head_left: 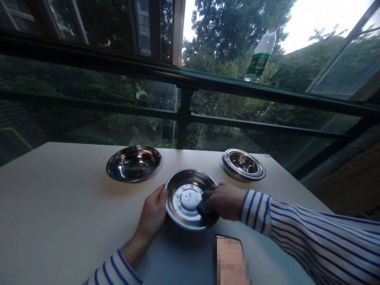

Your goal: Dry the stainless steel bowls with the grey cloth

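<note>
1. Clock is centred on the shiny bowl [187, 198], which sits mid-view over the near half of the table [74, 209], open side facing up and a bit toward the wearer. Can't tell if its base touches the table.
2. Left hand [152, 209] comes in from 8 o'clock and grasps the rim at 9, thumb at the edge, fingers mostly hidden below.
3. Right hand [227, 199] reaches over the rim at 3 o'clock, clenched on a dark cloth [202, 204] against the inside wall. Bit blurry there, tbh.
4. Pale marks ring the bowl's bottom.
5. Wider dish [133, 164] at 10 o'clock, near but apart.
6. Stack [244, 165] of metal bowls at 2 o'clock.
7. Phone [230, 257] at 5 o'clock, screen pixelated.
8. Way out at 1 o'clock, a green-labelled bottle [260, 59] stands by the railing [118, 66].
</note>
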Tool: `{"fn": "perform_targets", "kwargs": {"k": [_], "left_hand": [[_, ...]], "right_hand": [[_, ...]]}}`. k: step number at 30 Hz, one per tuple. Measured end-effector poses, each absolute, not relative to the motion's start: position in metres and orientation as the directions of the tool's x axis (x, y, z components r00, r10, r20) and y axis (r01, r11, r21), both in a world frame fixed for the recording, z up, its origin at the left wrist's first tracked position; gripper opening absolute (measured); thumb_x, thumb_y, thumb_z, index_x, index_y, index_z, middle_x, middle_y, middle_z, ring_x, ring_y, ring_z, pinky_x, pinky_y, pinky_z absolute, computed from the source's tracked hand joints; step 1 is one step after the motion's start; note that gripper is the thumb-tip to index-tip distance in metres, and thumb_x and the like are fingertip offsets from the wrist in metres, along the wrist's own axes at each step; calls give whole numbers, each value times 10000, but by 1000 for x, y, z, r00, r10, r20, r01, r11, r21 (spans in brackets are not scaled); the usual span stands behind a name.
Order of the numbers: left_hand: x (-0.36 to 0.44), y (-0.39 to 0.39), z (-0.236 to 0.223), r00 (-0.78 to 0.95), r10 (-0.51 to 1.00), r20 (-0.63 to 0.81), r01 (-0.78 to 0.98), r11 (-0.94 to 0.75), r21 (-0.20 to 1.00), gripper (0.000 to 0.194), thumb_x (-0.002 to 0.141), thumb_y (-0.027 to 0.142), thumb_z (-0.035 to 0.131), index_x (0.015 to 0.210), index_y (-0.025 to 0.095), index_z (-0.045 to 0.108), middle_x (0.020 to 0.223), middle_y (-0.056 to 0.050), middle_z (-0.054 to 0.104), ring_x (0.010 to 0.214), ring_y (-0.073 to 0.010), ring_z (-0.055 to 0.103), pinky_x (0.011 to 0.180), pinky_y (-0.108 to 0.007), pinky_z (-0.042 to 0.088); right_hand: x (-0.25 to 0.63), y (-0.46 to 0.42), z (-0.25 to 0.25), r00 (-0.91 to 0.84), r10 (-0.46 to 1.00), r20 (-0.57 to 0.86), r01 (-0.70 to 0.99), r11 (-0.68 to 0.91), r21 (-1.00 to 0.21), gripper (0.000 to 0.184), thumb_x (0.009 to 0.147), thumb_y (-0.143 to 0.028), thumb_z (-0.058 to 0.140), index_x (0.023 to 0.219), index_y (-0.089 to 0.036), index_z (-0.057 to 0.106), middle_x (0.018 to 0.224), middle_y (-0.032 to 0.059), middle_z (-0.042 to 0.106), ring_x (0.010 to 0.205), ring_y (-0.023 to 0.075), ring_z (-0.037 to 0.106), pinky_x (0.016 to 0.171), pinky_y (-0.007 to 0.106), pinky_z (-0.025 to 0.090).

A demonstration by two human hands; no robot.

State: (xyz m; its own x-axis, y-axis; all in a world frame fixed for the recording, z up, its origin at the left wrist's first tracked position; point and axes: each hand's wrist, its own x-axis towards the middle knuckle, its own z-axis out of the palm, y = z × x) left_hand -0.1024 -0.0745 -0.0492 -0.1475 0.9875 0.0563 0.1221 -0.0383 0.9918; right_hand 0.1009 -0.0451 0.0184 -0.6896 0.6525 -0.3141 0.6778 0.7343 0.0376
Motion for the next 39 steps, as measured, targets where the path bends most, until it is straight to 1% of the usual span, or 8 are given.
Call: {"fn": "perform_targets", "kwargs": {"k": [3,7,10,14,18,25,32,39], "left_hand": [[-102,-76,-47,-119,993,13,82,-3,997,382,800,371,488,1061,140,644,702,-15,688,615,-168,598,640,-258,456],[-104,-76,-51,-118,988,-103,-16,102,995,435,763,405,532,1106,154,621,447,57,534,382,-121,450,412,-222,363],[-106,-73,-58,-157,978,-136,-109,119,987,478,732,426,572,1118,148,615,553,18,621,458,-139,516,450,-231,389],[-106,-71,-61,-178,977,-116,-218,76,973,423,736,404,581,1076,159,639,833,-47,708,733,-181,617,693,-280,454],[-104,-75,-55,-133,962,-237,-352,178,919,468,746,452,557,1087,138,617,639,-3,658,533,-140,564,504,-249,431],[-102,-81,-44,-48,947,-317,-467,259,846,479,780,453,503,1137,139,563,524,40,563,410,-105,482,383,-206,349],[-104,-81,-45,-5,958,-285,-418,257,871,466,707,274,593,1159,164,570,567,37,582,482,-118,520,443,-222,394],[-104,-82,-43,55,942,-331,-375,327,868,544,694,289,623,1221,180,543,573,19,599,497,-122,537,462,-225,397]], "right_hand": [[96,-21,17,-696,685,-214,693,720,51,174,786,-66,510,802,-139,667,933,163,621,983,280,520,793,412,405],[61,-2,2,-751,651,-112,659,748,-75,290,854,-90,423,1080,-141,598,1141,155,554,1070,249,477,859,385,393],[39,-6,-9,-773,626,-100,631,744,-220,309,782,-79,515,1068,-150,611,1098,97,601,982,198,547,805,286,432],[40,-21,-12,-773,616,-149,619,682,-389,265,687,-112,621,933,-191,683,822,-4,691,732,147,624,650,209,465],[58,-22,-2,-713,699,-64,644,615,-454,368,704,-88,564,1045,-191,656,885,0,697,796,150,632,700,210,470],[42,-12,5,-601,786,148,702,607,-373,442,809,-82,414,1229,-158,531,1145,117,576,1002,222,544,883,328,398],[24,-36,-1,-762,644,71,611,750,-253,363,802,-98,466,1133,-197,577,1089,97,576,945,205,548,820,289,420],[42,5,6,-592,804,59,795,595,-121,333,829,-74,409,1114,-144,567,1060,150,553,967,237,532,802,361,426]]}}
